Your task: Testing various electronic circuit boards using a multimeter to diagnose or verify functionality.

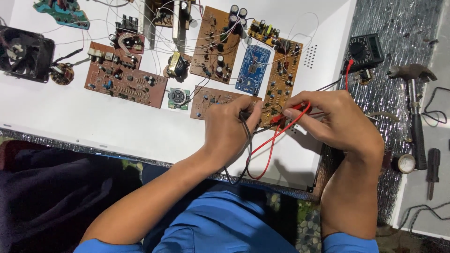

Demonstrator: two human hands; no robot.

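Observation:
My left hand [229,129] grips a black test probe [245,115] whose black lead loops down over the board's front edge. My right hand [335,119] pinches a red test probe [294,110]; its red lead [269,150] curls below. Both probe tips meet at the lower end of a long brown circuit board [281,77] on the white panel [93,117]. A black multimeter [365,50] lies to the right, joined to the leads.
Several circuit boards lie on the panel: a blue one [253,69], a brown one [124,77] at left, another brown one [218,37]. A black fan [23,52] sits far left. A hammer [415,112] and a screwdriver [432,171] lie on the right.

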